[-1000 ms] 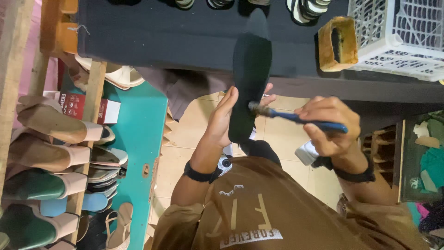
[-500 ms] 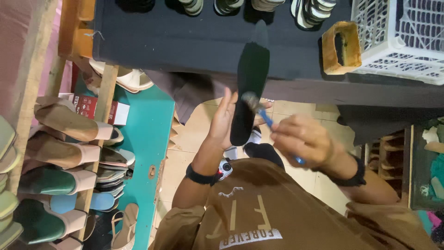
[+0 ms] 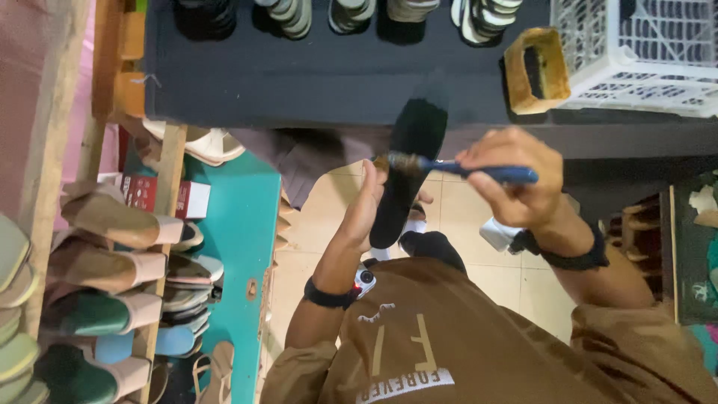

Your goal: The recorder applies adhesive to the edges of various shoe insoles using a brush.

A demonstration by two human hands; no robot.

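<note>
The left hand [image 3: 368, 206] is clenched around the edge of a black shoe sole [image 3: 404, 168], held up in the air near the middle of the view, in front of the dark desk [image 3: 299, 82]. The sole's long axis runs almost upright in the picture, tipped slightly: one rounded end points toward one o'clock, at the desk edge, and the narrower end points toward seven o'clock, at the person's chest. The fingers wrap the sole's left edge about halfway down its length. The right hand [image 3: 516, 179], at three o'clock from the sole, is closed around the blue handle of a small brush [image 3: 464, 169]. The brush lies nearly level, crossing the sole's axis at close to a right angle, its bristle head pointing toward nine o'clock and touching the face of the sole in its upper half. Both wrists carry dark bands, and the person wears a brown shirt. On the desk at one o'clock sits a small wooden box [image 3: 532, 71], just beside a white plastic crate [image 3: 636, 52]. Stacks of soles [image 3: 292, 15] line the desk's far edge at twelve o'clock. At nine o'clock a wooden rack holds sandals [image 3: 112, 217] in tan, green and blue.
</note>
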